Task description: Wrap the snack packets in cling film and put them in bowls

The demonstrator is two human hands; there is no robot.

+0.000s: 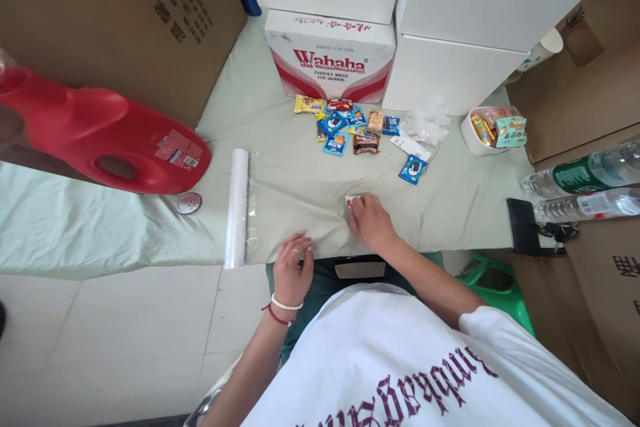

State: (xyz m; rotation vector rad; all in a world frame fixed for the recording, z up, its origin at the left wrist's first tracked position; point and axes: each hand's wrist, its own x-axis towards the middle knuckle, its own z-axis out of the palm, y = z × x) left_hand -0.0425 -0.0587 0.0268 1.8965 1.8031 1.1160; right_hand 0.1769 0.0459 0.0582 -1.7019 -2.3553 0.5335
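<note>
At the table's front edge rests my left hand (294,267), its fingers loosely stretched out with nothing in them. My right hand (373,221) lies on the pale green tablecloth (300,193), closed over a small white-and-red snack packet (351,201). Most of that packet is hidden under the fingers. Beyond it sits a pile of small wrapped snacks, among them a blue packet (333,124), a yellow packet (309,104) and a brown packet (367,142). Another blue packet (413,169) lies apart, nearer my right hand. Left of my left hand is a roll of clear plastic bags (237,207).
A white-and-red water carton (333,57) stands behind the snacks. On the left are a large red jug (115,140) and a round pinkish lid (189,203). To the right are a white snack tub (483,143), plastic bottles (580,177) and a black phone (523,227).
</note>
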